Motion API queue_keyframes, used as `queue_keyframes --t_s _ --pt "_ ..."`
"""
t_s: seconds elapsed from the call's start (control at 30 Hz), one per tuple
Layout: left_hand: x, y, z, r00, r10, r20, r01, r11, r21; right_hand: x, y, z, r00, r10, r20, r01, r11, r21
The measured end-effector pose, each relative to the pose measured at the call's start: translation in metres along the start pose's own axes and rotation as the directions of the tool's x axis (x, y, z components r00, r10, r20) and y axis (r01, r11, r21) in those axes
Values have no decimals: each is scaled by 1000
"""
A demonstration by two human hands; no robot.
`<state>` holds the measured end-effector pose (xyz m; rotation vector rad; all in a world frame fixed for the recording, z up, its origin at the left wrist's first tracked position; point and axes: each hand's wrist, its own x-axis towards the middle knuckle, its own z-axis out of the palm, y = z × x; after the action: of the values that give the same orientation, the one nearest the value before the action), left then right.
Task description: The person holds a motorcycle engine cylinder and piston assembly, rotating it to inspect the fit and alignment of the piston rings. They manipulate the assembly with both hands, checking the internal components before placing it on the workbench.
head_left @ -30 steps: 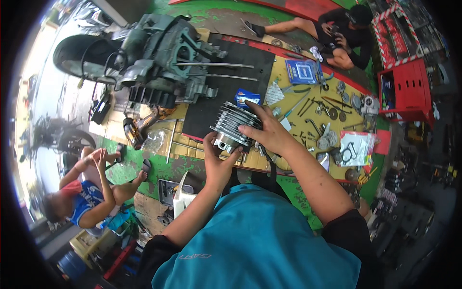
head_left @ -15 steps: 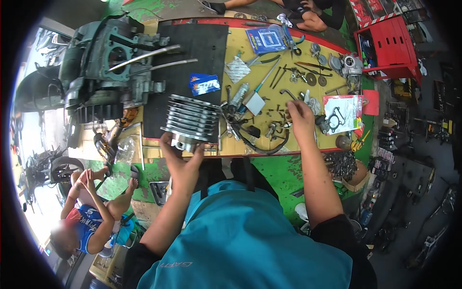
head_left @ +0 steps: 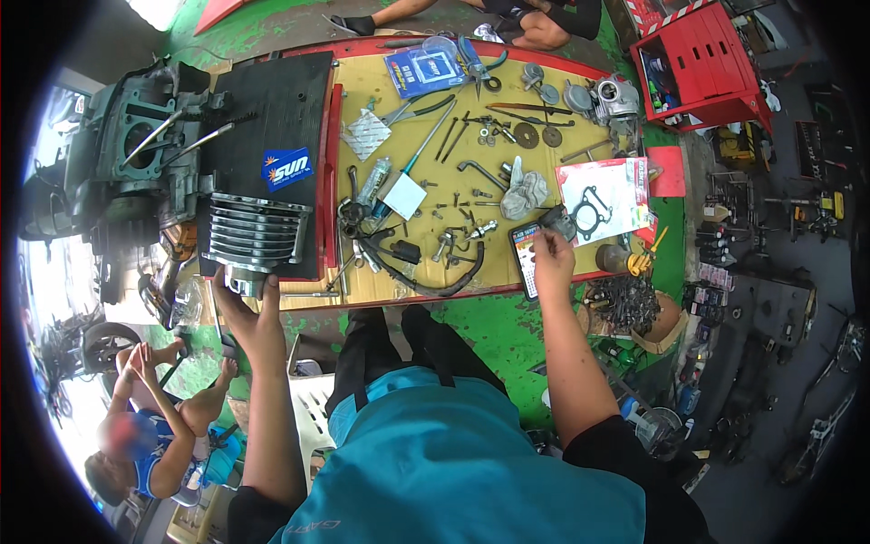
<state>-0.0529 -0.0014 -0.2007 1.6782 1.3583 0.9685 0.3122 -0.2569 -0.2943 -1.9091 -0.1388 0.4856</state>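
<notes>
A finned metal engine cylinder (head_left: 258, 228) stands at the near left end of the bench, in front of the black mat. My left hand (head_left: 246, 313) is closed around its lower collar, thumb on the right side and fingers on the left. Toward the right, at the bench's near edge, my right hand (head_left: 553, 267) has its fingers bent over a mobile phone (head_left: 523, 258) with a lit screen. The palm hides much of the phone. Beyond that hand lie a crumpled white rag (head_left: 523, 190) and a packaged gasket (head_left: 589, 216).
A large engine (head_left: 109, 154) fills the left end. Bolts, pliers (head_left: 426, 109) and a black hose (head_left: 435, 288) lie across the cardboard-covered bench. A red tool cabinet (head_left: 702, 68) stands far right. One person sits at lower left (head_left: 154, 426); another's legs show at the far side.
The view has shifted, and the bench things appear further left. The cylinder sits nearer the engine in my left hand. The phone's screen now shows beside my right hand, which has come nearer me.
</notes>
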Motion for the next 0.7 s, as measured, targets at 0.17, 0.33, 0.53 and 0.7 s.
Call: queue_keyframes --t_s 0.17,0.33,0.53,0.7 --pt "0 -4 4 1000 -24 14 25 995 -95 35 -2 -22 990 -132 -50 131 991 -27" --pt "0 -10 4 999 -22 25 24 995 -100 53 -22 -43 989 -79 -128 80 997 1" --pt "0 -5 3 997 -57 47 61 996 -69 59 -2 -52 998 -58 -26 57 997 -55" --pt "6 -13 -2 998 18 61 -14 998 -59 14 -8 -12 943 -173 284 261 914 -311"
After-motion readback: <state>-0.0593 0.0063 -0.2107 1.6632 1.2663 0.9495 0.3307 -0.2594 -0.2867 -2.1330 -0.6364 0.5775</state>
